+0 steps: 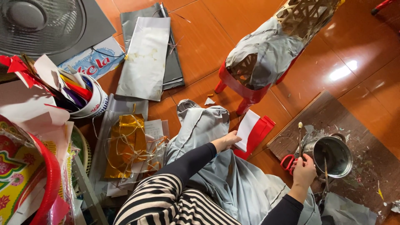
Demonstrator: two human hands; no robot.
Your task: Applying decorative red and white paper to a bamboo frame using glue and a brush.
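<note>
On the orange tiled floor (200,46), a person sits with a large sheet of silver-grey paper (225,175) spread over the lap. The left hand (227,140) rests on the far edge of that sheet with fingers curled, touching a white paper (246,129) that lies over a folded red paper (259,135); whether it pinches either one is hard to tell. The right hand (303,168) is closed against the near left side of a small metal pot (333,156), which stands on a dark board (354,125) to the right; whether it grips the rim or the thin stick (300,137) standing up at the pot's left edge cannot be made out. Red-handled scissors (287,162) lie just left of that hand, partly hidden by it.

The grey sheet looks light, thin and limp, likely to crease or tear, so it is best taken at an edge with both hands. The pot looks stiff and smooth, probably messy inside; its rim seems the safest hold.

Farther off, a woven frame (271,50) half covered in the same grey paper rests on a red stool (237,89). Its top is cut off. At left sit gold foil (125,143), a tub of coloured paper (89,100) and a fan (41,21).
</note>
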